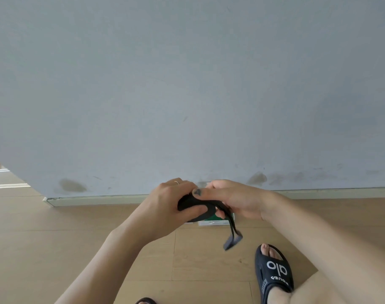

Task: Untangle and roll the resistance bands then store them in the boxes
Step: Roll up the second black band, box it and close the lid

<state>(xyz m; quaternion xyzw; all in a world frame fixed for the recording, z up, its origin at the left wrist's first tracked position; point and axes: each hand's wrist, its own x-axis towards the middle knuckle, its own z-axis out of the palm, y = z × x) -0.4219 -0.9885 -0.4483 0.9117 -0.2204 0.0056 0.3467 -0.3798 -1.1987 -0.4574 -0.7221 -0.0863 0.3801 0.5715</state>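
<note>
Step in hand: rolling. A black resistance band (196, 206) is held in the air at the middle of the view, low down, partly wound into a thick roll.
Left hand (171, 201): curled round the roll from 9 o'clock, thumb pressed across its front.
Right hand (233, 200): closed on the band from 3 o'clock, thumb laid over the top of the roll; the two hands are touching.
Loose tail (231, 235): a short length hangs from the roll toward 5 o'clock, blurred, ending in what may be a flat tab.
Next move, as a judgement: the tail has to be wound in under steady tension, the roll kept pinched so it does not spring open.
Box (211, 220): a green and white shape is glimpsed on the floor just behind the hands; only a sliver is seen.
Edges: a grey wall (187, 84) and its skirting board (99, 199) run across at 12 o'clock.
Open room: bare wooden floor (55, 238) lies toward 8 o'clock; a foot in a black sandal (272, 273) stands at 5 o'clock.
</note>
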